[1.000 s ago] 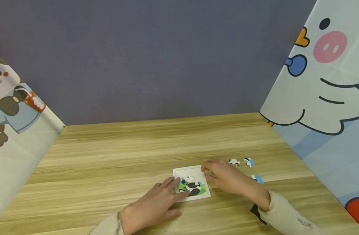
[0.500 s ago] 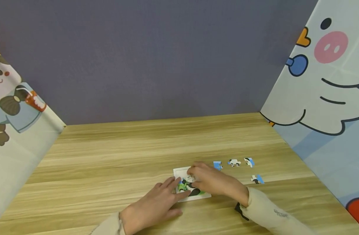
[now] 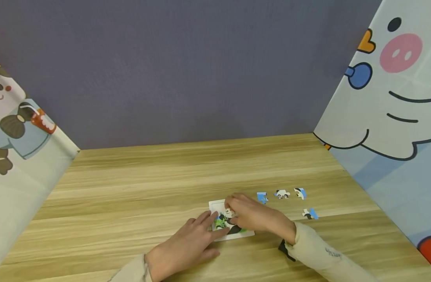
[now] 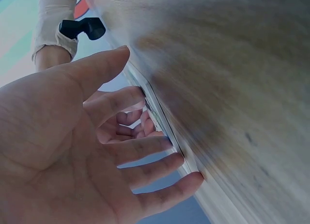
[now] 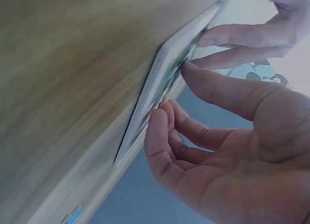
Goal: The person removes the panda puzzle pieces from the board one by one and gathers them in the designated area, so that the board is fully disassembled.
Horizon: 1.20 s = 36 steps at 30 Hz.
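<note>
Where the puzzle tray (image 3: 218, 205) lay: lower centre of the head view, flat on the wood-grained table (image 3: 131, 196), under both my hands.
Panda picture (image 3: 234, 230): part built, by my reading; black, white and green filled the lower part of the tray, while bare base showed at its upper left.
White piece (image 3: 229, 212): one, in the tray beside my right fingertips; whether it was seated could not be told.
Left hand (image 3: 189, 243): fingers extended, grasping nothing, some tips resting on the tray.
Right hand (image 3: 254, 215): fingers bent, tips at the tray; I could not tell whether they pinched a piece or merely pressed.
Loose pieces: four, right of the tray; in the upper row a blue piece (image 3: 262, 197), a panda-face piece (image 3: 282, 194) and a curved piece (image 3: 300, 193), with a blue-cornered piece (image 3: 310, 214) below.
Remainder: at least those four, I judged, chiefly for the upper part.
Count: one tray, two hands, four loose pieces; fitted pieces, partly covered, could not be counted.
</note>
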### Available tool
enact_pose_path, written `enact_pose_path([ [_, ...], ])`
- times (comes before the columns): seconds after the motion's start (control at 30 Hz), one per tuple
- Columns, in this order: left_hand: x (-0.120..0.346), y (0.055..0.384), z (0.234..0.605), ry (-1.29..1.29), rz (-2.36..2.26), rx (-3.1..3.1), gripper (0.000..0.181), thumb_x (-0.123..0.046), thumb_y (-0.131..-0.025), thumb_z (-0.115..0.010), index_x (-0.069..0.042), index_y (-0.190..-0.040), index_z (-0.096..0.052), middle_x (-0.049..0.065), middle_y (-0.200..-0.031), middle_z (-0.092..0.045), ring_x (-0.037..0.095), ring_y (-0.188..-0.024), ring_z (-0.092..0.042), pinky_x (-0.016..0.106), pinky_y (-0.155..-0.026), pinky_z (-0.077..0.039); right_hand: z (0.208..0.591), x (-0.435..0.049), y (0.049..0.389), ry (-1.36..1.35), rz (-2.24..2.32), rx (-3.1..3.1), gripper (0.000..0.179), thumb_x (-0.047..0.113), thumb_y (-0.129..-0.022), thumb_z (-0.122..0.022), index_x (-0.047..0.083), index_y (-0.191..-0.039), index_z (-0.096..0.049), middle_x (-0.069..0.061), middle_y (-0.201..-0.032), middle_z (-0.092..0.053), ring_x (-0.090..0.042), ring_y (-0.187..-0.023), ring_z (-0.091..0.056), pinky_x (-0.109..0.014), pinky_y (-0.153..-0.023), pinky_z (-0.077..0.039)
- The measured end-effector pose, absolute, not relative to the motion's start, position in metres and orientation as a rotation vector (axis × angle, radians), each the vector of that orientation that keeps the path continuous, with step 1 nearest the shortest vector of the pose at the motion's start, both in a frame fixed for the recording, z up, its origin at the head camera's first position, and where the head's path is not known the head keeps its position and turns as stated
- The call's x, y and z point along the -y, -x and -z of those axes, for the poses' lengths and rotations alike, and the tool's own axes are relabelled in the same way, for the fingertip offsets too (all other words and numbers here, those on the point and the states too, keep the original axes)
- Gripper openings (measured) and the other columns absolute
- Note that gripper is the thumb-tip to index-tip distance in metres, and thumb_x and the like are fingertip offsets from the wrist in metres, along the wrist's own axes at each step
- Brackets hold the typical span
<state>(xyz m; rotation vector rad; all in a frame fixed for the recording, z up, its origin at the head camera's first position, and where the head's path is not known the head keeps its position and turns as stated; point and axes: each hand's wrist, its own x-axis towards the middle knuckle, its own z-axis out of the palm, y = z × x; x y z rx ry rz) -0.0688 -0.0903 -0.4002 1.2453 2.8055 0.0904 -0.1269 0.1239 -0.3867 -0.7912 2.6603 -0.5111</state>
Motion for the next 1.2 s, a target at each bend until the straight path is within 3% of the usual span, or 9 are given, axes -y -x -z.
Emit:
enact_pose_path([
  [0.67,0.088,0.069,0.401,-1.280,-0.111,-2.794,0.056,-0.047,-0.094,-0.065,-0.030,-0.146,-0.052,0.022,-0.152,-0.041,0.040,-0.134,-0.046,0.052,-0.089,-0.054,0.386,-0.130,0.128,0.796,0.570,-2.657,0.029,0.014,-0.090,-0.073,0.013,-0.115,-0.058,0.001,-0.111,-0.058,-0.014,-0.097,-0.054,-0.032,-0.077,-0.050],
  [1.2,0.091,0.068,0.402,-1.275,-0.152,-2.796,0.055,-0.046,-0.095,-0.064,-0.031,-0.146,-0.052,0.018,-0.154,-0.040,0.038,-0.137,-0.043,0.054,-0.091,-0.052,0.382,-0.127,0.137,0.844,0.625,-2.587,0.024,0.011,-0.086,-0.078,0.013,-0.100,-0.059,0.005,-0.088,-0.055,-0.011,-0.079,-0.049,-0.027,-0.069,-0.046],
])
